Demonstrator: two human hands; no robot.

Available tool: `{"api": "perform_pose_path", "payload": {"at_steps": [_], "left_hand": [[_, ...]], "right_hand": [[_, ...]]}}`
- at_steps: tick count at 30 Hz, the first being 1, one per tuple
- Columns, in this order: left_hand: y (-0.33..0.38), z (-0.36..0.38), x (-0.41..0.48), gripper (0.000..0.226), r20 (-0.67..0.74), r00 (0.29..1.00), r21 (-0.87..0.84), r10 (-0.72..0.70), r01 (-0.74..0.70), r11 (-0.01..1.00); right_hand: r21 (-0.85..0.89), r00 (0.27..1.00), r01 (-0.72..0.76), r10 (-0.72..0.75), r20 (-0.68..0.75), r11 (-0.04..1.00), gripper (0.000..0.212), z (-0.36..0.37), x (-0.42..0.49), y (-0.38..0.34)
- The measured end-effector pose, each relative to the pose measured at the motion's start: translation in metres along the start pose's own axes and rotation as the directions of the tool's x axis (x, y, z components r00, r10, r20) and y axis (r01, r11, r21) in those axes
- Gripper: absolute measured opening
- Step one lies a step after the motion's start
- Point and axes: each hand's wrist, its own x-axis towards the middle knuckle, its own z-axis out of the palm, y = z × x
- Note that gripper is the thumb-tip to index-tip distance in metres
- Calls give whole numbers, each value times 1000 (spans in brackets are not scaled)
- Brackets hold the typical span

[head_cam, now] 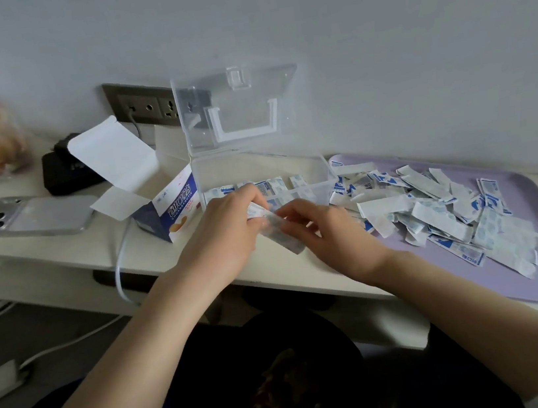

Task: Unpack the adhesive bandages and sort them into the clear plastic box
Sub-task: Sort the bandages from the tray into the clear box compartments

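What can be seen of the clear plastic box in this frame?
The clear plastic box is transparent and rectangular and sits on the white desk. Its hinged lid is open and upright before a wall socket; it has a latch tab on top and a moulded handle. Wrapped bandages stand in a row inside. A bandage carton abuts its left side, and a purple tray lies right. The left hand and right hand hold a bandage strip before it.
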Motion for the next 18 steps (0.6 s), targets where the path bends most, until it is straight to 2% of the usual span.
{"api": "perform_pose_path", "payload": {"at_steps": [5, 9, 12, 15, 18], "left_hand": [[-2, -8, 2, 13, -49, 995, -37, 83, -85, 996], [-8, -15, 8, 16, -204, 973, -12, 110, -115, 993], [-19, -21, 14, 11, -287, 949, 44, 133, -125, 991], [-34, -23, 18, 21, -169, 983, 278, 74, -24, 960], [-44, -23, 18, 22, -76, 997, 369, -5, 33, 929]], "right_hand": [[-11, 996, 46, -47, -76, 999, 20, 4, 8, -13], [-61, 994, 40, -46, -102, 997, 21, 1, 22, -19], [-109, 990, 8, -23, -142, 994, 31, -8, 42, -19], [-76, 974, -110, 93, -205, 991, 35, -15, 67, -11], [-41, 958, -251, 241, -156, 967, 28, -14, 92, -6]]}}
